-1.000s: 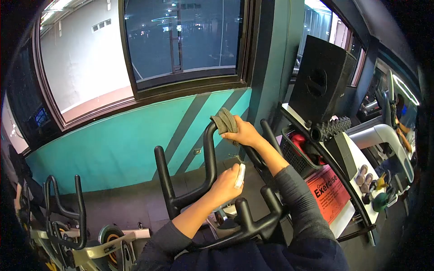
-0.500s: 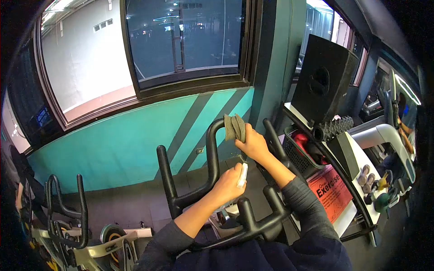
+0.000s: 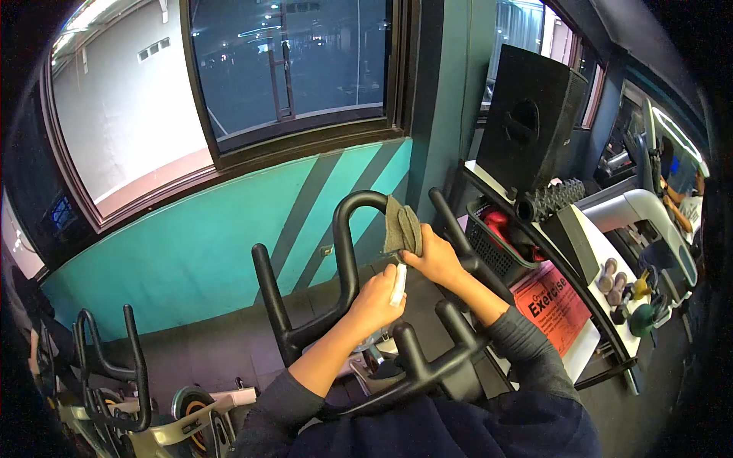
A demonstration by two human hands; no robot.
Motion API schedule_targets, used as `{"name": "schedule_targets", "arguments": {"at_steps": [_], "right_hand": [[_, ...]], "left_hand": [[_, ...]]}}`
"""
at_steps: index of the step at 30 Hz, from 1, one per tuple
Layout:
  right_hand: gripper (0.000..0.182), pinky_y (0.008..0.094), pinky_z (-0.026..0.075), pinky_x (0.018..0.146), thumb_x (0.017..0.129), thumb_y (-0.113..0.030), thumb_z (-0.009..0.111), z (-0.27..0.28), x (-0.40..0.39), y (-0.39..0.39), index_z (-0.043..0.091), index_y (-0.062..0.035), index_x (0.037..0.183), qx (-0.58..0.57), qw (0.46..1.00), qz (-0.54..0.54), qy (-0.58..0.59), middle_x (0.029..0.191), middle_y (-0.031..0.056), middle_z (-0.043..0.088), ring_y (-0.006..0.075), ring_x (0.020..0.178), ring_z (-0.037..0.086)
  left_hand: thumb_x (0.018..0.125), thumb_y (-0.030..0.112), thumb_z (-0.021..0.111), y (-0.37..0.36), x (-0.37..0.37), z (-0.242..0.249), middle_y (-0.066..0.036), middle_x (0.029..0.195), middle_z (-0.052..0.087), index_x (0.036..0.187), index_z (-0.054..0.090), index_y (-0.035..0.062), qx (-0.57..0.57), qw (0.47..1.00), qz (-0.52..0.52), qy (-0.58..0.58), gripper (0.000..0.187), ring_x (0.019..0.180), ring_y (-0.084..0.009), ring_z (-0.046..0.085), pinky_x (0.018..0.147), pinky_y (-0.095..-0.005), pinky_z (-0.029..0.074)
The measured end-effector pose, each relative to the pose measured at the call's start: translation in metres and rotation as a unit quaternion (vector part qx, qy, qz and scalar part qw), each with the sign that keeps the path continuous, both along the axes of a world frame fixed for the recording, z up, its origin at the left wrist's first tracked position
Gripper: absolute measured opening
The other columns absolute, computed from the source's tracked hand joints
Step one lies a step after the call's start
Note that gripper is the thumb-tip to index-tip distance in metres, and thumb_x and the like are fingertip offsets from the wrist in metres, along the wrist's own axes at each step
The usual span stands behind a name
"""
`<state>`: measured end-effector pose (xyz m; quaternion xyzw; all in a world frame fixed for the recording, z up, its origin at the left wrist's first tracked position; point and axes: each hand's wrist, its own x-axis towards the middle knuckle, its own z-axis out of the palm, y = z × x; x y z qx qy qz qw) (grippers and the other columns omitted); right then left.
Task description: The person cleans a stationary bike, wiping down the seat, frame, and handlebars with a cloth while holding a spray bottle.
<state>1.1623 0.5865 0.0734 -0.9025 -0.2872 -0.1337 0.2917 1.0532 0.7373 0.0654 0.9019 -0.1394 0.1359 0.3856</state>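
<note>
My right hand (image 3: 437,259) is closed on a folded grey-green cloth (image 3: 403,227), which drapes over the curved top of the black handlebar (image 3: 343,248) of an exercise bike. Closer to me, my left hand (image 3: 372,301) is wrapped round a small white object (image 3: 398,285); its end sticks out by the thumb, and most of it is hidden in the palm. The two hands are close together, the left just below and left of the right. Under my forearms are the bike's lower black bars (image 3: 435,366).
A second exercise bike (image 3: 114,374) stands at the left. To the right, a shelf holds a black speaker (image 3: 527,118), a foam roller (image 3: 550,200), a basket (image 3: 496,244), a red sign (image 3: 551,305) and dumbbells (image 3: 611,282). A teal wall (image 3: 198,244) lies ahead. Another person (image 3: 683,206) appears at far right.
The view has shifted slightly. My right hand and the cloth have moved a little down the right side of the handlebar loop. My left hand has come nearer to the cloth.
</note>
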Motion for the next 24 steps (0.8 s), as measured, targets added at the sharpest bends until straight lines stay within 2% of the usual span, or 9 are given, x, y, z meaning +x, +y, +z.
{"name": "schedule_targets", "arguments": {"at_steps": [2,8,10,13,14,17,18,19,24], "right_hand": [[0.054,0.049,0.049,0.072,0.075,-0.034,0.069,-0.001,-0.005,-0.008,0.041,0.0015,0.105,0.003,1.0,0.008,-0.015,0.092,0.027,0.061,0.0434,0.086,0.061],[0.062,0.048,0.048,0.078,0.076,-0.037,0.07,0.004,-0.019,-0.028,0.041,0.0016,0.115,-0.025,0.998,0.048,-0.035,0.098,0.0236,0.063,0.0396,0.093,0.061],[0.07,0.0482,0.044,0.088,0.08,-0.043,0.066,0.012,-0.02,-0.03,0.039,0.0016,0.126,-0.068,0.996,0.045,0.047,0.111,0.0252,0.058,0.0391,0.106,0.056],[0.077,0.0472,0.038,0.098,0.084,-0.049,0.06,0.02,-0.01,-0.042,0.033,0.0012,0.136,-0.069,0.991,0.102,0.055,0.125,0.0273,0.05,0.0391,0.12,0.047],[0.079,0.0443,0.035,0.103,0.086,-0.051,0.056,0.02,-0.005,-0.042,0.03,0.0008,0.14,0.01,0.993,0.103,0.048,0.133,0.0276,0.043,0.0395,0.126,0.041],[0.078,0.0417,0.037,0.102,0.086,-0.051,0.057,0.03,0.002,-0.033,0.033,0.0021,0.138,0.072,0.994,0.082,0.029,0.129,0.0279,0.047,0.0392,0.12,0.048],[0.08,0.041,0.04,0.099,0.084,-0.052,0.059,0.027,0.008,-0.023,0.034,0.0023,0.137,0.101,0.983,0.11,0.108,0.125,0.0279,0.051,0.0391,0.116,0.053],[0.08,0.0403,0.042,0.096,0.084,-0.052,0.06,0.023,0.015,-0.012,0.034,0.0029,0.136,0.065,0.991,0.115,0.029,0.122,0.0293,0.053,0.0377,0.113,0.055],[0.064,0.0462,0.048,0.083,0.08,-0.045,0.064,0.024,0.021,0.027,0.044,0.0019,0.119,0.007,0.999,0.008,0.051,0.105,0.027,0.06,0.0419,0.095,0.06]], "left_hand": [[0.077,0.014,0.066,0.0,-0.001,0.002,-0.025,0.079,0.058,0.095,0.042,-0.0009,0.001,1.0,0.001,0.01,0.033,0.078,-0.0447,0.059,0.066,-0.049,0.047],[0.076,0.014,0.066,-0.001,-0.001,0.002,-0.026,0.078,0.059,0.094,0.042,-0.001,0.008,1.0,0.012,0.006,0.033,0.079,-0.0456,0.059,0.068,-0.0491,0.047],[0.076,0.014,0.066,-0.001,-0.001,0.003,-0.026,0.078,0.059,0.094,0.042,-0.001,0.013,1.0,0.012,0.01,0.033,0.079,-0.0455,0.059,0.068,-0.0491,0.047],[0.076,0.014,0.066,-0.002,0.0,0.005,-0.026,0.078,0.059,0.093,0.042,-0.001,0.015,1.0,0.011,0.025,0.033,0.079,-0.0452,0.059,0.068,-0.0494,0.047],[0.076,0.015,0.066,-0.003,0.0,0.006,-0.026,0.078,0.059,0.093,0.042,-0.001,0.015,0.999,0.01,0.036,0.034,0.078,-0.045,0.059,0.067,-0.0496,0.048],[0.076,0.016,0.066,-0.004,0.001,0.005,-0.026,0.079,0.059,0.094,0.043,-0.0004,0.022,0.999,0.021,0.022,0.033,0.079,-0.0456,0.059,0.067,-0.0504,0.047],[0.076,0.016,0.066,-0.004,0.001,0.004,-0.026,0.079,0.059,0.095,0.043,-0.0003,0.026,0.999,0.026,0.017,0.033,0.079,-0.0459,0.059,0.067,-0.0505,0.047],[0.076,0.016,0.066,-0.003,0.001,0.004,-0.026,0.079,0.06,0.096,0.044,-0.0003,0.027,0.999,0.024,0.019,0.034,0.079,-0.0463,0.059,0.068,-0.0506,0.047],[0.075,0.015,0.067,-0.001,0.002,0.0,-0.025,0.078,0.06,0.096,0.044,-0.0003,0.036,0.999,0.018,0.013,0.035,0.078,-0.0449,0.059,0.067,-0.0491,0.047]]}}
